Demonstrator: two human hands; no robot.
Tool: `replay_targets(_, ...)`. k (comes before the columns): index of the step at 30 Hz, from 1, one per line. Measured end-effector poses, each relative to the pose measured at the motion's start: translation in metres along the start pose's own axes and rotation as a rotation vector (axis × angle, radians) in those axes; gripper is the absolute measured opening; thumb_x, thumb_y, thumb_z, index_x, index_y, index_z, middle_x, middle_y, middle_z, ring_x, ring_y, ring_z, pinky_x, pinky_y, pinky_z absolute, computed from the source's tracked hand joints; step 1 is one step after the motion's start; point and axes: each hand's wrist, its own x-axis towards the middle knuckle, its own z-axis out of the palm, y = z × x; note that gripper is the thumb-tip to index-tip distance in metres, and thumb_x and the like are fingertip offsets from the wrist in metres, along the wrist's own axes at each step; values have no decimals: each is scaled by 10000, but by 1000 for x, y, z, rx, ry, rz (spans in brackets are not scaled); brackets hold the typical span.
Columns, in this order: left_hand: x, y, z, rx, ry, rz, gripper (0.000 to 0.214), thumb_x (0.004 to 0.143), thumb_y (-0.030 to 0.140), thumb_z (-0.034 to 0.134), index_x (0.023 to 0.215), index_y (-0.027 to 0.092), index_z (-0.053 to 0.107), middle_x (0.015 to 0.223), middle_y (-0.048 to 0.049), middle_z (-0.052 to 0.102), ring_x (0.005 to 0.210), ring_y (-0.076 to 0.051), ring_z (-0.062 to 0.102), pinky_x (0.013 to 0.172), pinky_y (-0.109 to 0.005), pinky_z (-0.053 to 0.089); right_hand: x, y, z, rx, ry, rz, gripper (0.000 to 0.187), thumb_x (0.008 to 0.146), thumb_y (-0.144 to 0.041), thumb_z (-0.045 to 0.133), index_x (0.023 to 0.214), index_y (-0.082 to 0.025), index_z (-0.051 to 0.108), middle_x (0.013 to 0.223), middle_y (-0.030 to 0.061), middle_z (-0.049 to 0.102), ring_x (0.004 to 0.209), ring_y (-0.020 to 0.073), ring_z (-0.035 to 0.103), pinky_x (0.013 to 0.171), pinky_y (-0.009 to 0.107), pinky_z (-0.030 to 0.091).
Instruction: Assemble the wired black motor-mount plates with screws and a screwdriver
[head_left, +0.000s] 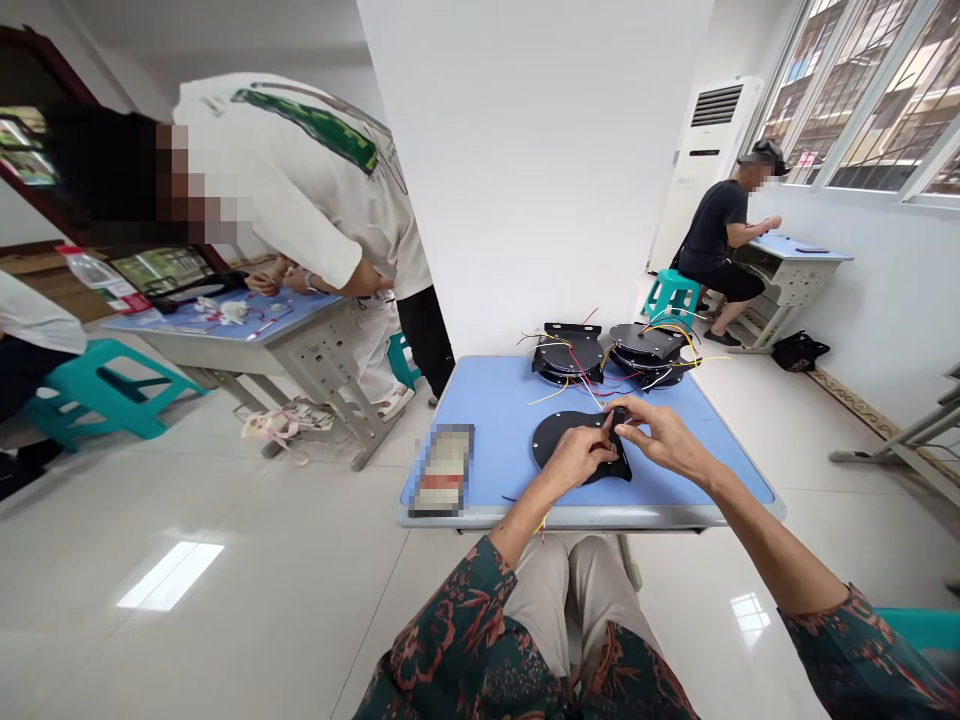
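Note:
A black round plate assembly (553,437) with small screws and an upright flange on its right side lies on the blue desktop (495,400). My left hand (579,456) rests over it, with fingers closed at the flange. From the other side, my right hand (660,435) pinches the same flange near its top end. Whether a small part sits between the fingertips is hidden. Yellow and red wires (541,522) hang over the desk's front edge under my left forearm. Behind it stand two similar black assemblies, one on the left (568,352) and one on the right (651,348), with loose coloured wires.
A blurred-out flat phone-like object (442,470) lies at the desk's left edge. A white pillar (540,180) rises behind the desk. On the left, a person in white (300,180) leans over another desk (262,325). At the far right another person (720,230) sits working.

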Motion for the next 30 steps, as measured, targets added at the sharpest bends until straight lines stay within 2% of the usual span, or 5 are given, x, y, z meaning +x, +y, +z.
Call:
replay_targets(5,0,0,3,27,30,-11,67,838,193,708,795,178,757,830,-21,749,822,-174,656,784,-257,455,-1,-4,4,-247,200,25,169,928,-328,619,1005,-203,703,794,46,706,700,190,639,676,305,513)
replay_targets(12,3,-1,4,0,23,-35,103,808,218,770,737,171,713,738,20,704,713,-142,613,697,-237,427,1,-6,-9,-167,39,-48,268,923,-167,488,1061,-229,710,917,40,756,749,178,669,714,296,523)
replay_targets(18,2,0,6,80,39,-27,87,816,244,776,781,182,725,811,-1,732,773,-163,631,722,-252,438,-2,-7,-3,-261,195,-5,193,938,-301,584,1038,-224,730,884,63,741,707,193,645,691,326,534)
replay_targets(26,3,-2,5,146,-20,15,50,829,232,753,794,197,747,890,-13,766,917,-197,663,856,-283,463,-3,-9,-6,-85,103,-73,312,929,-212,532,1216,-246,648,1021,55,754,885,202,704,833,358,579)
replay_targets(30,4,1,7,182,4,-41,101,802,259,795,782,184,730,874,-28,755,879,-203,659,793,-280,461,-4,-9,2,-156,202,-2,187,927,-348,617,1031,-222,708,967,70,758,810,202,693,713,325,577)
